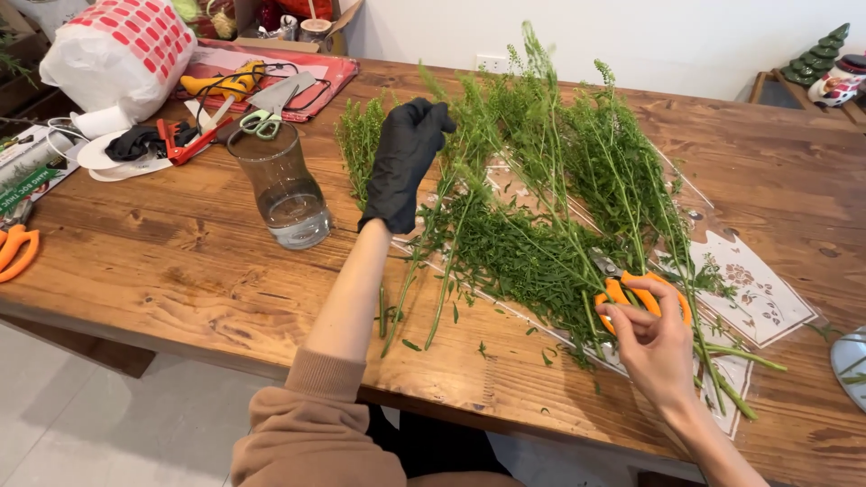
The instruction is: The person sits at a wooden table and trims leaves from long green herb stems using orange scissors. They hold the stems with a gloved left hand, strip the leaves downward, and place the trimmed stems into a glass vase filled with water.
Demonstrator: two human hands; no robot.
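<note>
Aloft, gloved left hand [404, 164] around green stems [532, 207].

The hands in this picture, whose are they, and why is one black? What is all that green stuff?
The picture comes from a camera on a person's head, looking down at their own two hands. The left hand wears a black glove and holds up leafy green stems. The bare right hand has its fingers through orange scissors. More stems lie on the wooden table. A glass vase with some water stands to the left, with other tools behind it.
</note>
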